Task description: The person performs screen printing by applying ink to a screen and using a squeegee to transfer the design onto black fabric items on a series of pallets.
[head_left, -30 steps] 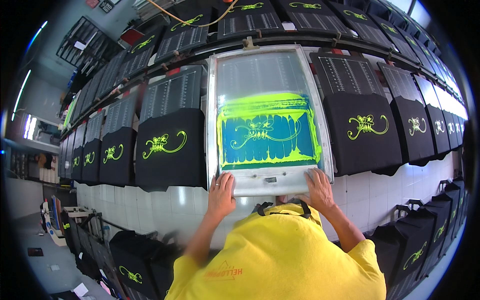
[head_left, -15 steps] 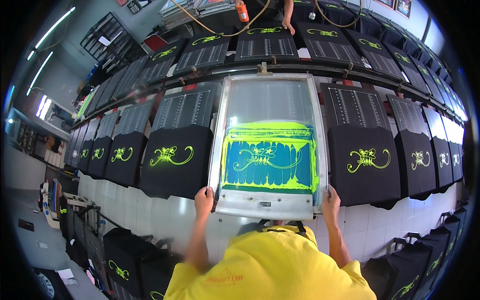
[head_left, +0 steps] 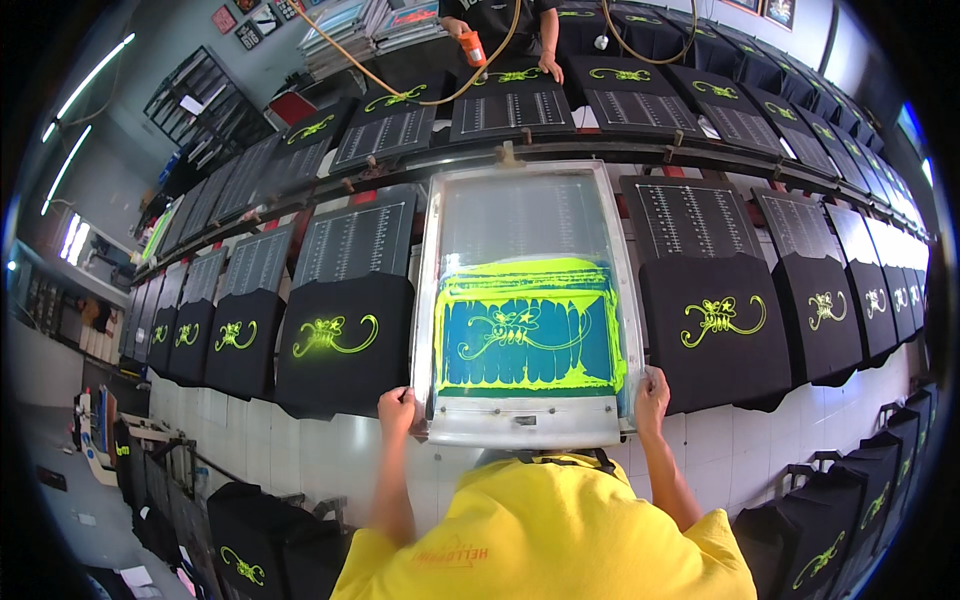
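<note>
A silver-rimmed printing screen (head_left: 427, 300) lies in front of me, flat over a station between two shirts. Bright yellow-green ink (head_left: 528, 270) is spread in a band and around the edges of its blue-green mesh, and a curling scorpion-like design shows in the middle. At the lower left corner, my left hand (head_left: 397, 405) is closed against the rim. My right hand (head_left: 652, 395) grips the opposite side near the lower right corner. Both sets of fingers are partly hidden. What lies under the screen cannot be seen.
Black shirts with the same design lie left (head_left: 345, 365) and right (head_left: 715, 350) on a row of dark boards. Behind a long rail (head_left: 400, 167), another person's hand (head_left: 550, 66) rests by a shirt while the other holds an orange tool (head_left: 471, 48). Hoses hang above.
My view has turned slightly, so the whole scene sits a little differently and more of the co-worker shows. Both my hands stay at the screen's lower corners.
</note>
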`<state>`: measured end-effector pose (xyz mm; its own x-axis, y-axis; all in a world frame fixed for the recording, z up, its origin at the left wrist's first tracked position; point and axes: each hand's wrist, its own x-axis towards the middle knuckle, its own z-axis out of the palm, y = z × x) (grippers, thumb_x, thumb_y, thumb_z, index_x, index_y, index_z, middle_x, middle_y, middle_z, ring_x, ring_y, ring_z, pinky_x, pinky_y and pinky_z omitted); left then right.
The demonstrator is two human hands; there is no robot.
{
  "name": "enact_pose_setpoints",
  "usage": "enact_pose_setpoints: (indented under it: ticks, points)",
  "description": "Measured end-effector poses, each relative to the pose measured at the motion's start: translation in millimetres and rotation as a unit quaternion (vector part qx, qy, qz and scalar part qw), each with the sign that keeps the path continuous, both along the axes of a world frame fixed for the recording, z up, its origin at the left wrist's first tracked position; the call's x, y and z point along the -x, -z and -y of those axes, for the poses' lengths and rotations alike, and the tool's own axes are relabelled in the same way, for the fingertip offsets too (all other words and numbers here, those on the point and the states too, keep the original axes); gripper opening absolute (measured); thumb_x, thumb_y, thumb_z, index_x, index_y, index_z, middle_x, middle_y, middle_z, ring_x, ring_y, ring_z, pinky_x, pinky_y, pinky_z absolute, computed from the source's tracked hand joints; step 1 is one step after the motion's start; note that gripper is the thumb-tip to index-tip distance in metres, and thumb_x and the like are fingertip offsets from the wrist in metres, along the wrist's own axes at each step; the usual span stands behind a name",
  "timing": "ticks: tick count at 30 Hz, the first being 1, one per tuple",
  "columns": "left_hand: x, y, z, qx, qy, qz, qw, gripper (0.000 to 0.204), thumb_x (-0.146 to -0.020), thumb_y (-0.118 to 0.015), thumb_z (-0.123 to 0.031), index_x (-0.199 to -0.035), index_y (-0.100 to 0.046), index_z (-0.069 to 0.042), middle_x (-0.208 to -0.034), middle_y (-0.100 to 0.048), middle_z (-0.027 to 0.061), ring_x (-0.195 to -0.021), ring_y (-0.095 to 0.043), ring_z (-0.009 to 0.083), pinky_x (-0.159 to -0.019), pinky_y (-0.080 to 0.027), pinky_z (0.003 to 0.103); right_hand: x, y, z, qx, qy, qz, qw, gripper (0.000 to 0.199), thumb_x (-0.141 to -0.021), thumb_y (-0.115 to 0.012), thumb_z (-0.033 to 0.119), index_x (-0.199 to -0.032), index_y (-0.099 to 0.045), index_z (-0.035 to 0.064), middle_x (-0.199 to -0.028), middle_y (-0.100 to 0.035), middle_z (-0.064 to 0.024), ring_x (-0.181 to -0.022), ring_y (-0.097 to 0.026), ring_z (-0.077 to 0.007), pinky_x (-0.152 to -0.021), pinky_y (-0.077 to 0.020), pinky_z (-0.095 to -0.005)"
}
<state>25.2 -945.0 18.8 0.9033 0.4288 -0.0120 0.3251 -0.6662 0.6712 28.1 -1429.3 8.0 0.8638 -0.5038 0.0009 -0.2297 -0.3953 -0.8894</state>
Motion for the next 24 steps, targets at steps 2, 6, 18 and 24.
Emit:
enact_pose_setpoints:
  ticks: [2, 6, 18, 24]
  points:
    - [-6, -6, 3, -0.027, 0.019, -0.011, 0.999, 0.024, -0.084, -0.064, -0.019, -0.086, -0.066, 0.004, -0.075, -0.064, 0.0220, -0.070, -0.065, 0.0323, -0.065, -0.048, 0.039, -2, 2, -2, 0.010, 0.012, 0.020, 1.000, 0.019, -0.087, -0.050, 0.000, -0.103, -0.060, 0.0000, -0.082, -0.063, -0.0132, -0.072, -0.059, -0.0203, -0.068, -0.0469, -0.0337]
    - [-13, 1, -15, 0.080, 0.033, -0.093, 0.992, 0.023, -0.083, -0.063, -0.017, -0.083, -0.064, 0.006, -0.069, -0.061, 0.0200, -0.061, -0.059, 0.0204, -0.060, -0.044, 0.036, -7, 0, -3, 0.021, 0.019, 0.005, 1.000, 0.018, -0.087, -0.052, 0.002, -0.102, -0.061, 0.0005, -0.083, -0.063, -0.0123, -0.074, -0.060, -0.0207, -0.069, -0.0468, -0.0331]
    - [-8, 4, -10, 0.030, 0.023, -0.010, 0.999, 0.026, -0.085, -0.061, -0.022, -0.092, -0.067, 0.003, -0.075, -0.065, 0.0198, -0.067, -0.062, 0.0310, -0.064, -0.047, 0.039, -9, 16, 15, -0.047, 0.051, 0.023, 0.997, 0.017, -0.083, -0.059, 0.002, -0.096, -0.069, -0.0026, -0.079, -0.068, -0.0060, -0.071, -0.060, -0.0112, -0.067, -0.0482, -0.0271]
    - [9, -25, 25, 0.066, -0.020, 0.006, 0.998, 0.032, -0.087, -0.062, -0.028, -0.088, -0.067, 0.003, -0.076, -0.067, 0.0156, -0.071, -0.064, 0.0277, -0.066, -0.048, 0.039, 6, -16, 33, -0.048, 0.045, 0.019, 0.998, 0.020, -0.084, -0.058, 0.003, -0.100, -0.069, -0.0031, -0.079, -0.067, -0.0030, -0.071, -0.059, -0.0095, -0.065, -0.0463, -0.0248]
